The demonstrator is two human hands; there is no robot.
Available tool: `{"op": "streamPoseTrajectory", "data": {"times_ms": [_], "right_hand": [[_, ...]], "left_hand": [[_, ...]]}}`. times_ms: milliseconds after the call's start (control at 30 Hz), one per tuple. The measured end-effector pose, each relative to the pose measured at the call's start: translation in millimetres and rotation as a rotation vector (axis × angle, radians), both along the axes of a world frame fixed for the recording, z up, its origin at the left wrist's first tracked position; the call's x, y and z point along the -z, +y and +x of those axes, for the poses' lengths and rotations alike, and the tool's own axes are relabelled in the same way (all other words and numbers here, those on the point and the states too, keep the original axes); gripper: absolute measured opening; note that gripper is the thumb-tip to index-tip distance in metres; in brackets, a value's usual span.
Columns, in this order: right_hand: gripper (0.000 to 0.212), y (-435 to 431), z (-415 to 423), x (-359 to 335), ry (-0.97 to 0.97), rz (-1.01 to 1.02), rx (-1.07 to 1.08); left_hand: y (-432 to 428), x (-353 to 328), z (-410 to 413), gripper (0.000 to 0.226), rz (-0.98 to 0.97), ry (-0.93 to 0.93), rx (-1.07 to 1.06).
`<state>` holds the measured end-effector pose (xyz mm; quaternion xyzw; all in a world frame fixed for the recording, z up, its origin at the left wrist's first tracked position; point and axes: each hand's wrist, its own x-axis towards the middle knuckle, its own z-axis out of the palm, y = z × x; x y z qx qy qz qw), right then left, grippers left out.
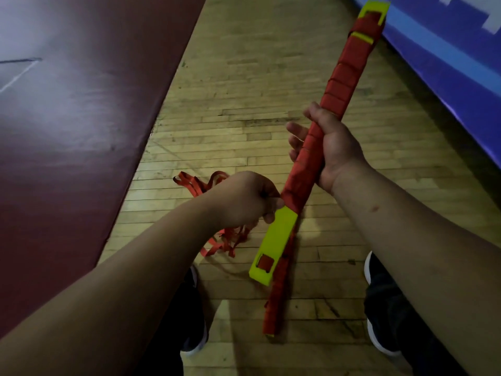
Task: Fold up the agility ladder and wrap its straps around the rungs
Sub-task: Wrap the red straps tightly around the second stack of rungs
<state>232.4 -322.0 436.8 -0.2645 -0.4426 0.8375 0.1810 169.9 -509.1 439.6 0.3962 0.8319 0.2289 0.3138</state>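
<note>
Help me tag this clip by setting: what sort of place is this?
Most likely a gym or sports hall: a wooden strip floor, a maroon mat on one side, what looks like a blue mat on the other, and a bundled agility ladder.

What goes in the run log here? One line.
right hand: grips rung bundle | left hand: holds loose straps | wrap: unfinished

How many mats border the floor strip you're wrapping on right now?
2. A maroon mat lies left of the wooden floor; a blue mat sits upper right, beside the far end of the ladder bundle. More may lie outside the frame.
</note>
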Motion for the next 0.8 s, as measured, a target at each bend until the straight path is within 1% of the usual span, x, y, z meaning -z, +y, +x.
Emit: {"op": "streamPoseTrajectory", "data": {"times_ms": [167, 267, 333, 400, 433, 500, 533, 600, 700, 767, 800], "right_hand": [[0.029, 4, -1, -1, 0.005, -0.027, 0.01], [0.03, 8, -2, -1, 0.01, -0.059, 0.031], [0.03, 7, -2, 0, -0.003, -0.1, 0.056], [0.03, 4, -2, 5, -0.033, -0.135, 0.078], [0.031, 2, -2, 7, -0.049, -0.148, 0.083], [0.033, -2, -1, 11, -0.083, -0.163, 0.089], [0.033, -3, 0, 12, -0.103, -0.16, 0.091], [0.03, -5, 0, 13, -0.14, -0.143, 0.087], [0.027, -7, 0, 12, -0.146, -0.149, 0.088], [0.024, -7, 0, 11, -0.092, -0.199, 0.093], [0.024, -7, 1, 9, -0.035, -0.245, 0.084]], "left_hand": [[-5, -4, 0, 0.015, 0.099, -0.074, -0.038], [-3, -7, 3, 0.02, 0.106, -0.071, -0.092], [0, -10, 9, 0.037, 0.044, 0.03, -0.089], [3, -9, 19, 0.056, -0.041, 0.231, -0.048], [5, -8, 25, 0.062, -0.085, 0.338, -0.03], [9, -4, 36, 0.064, -0.145, 0.478, -0.023], [10, -2, 40, 0.061, -0.147, 0.502, -0.016], [11, 0, 43, 0.055, -0.117, 0.485, 0.029], [9, 0, 37, 0.053, -0.072, 0.416, 0.073], [6, -2, 29, 0.051, -0.017, 0.354, 0.054], [4, -4, 26, 0.05, 0.012, 0.305, 0.033]]}}
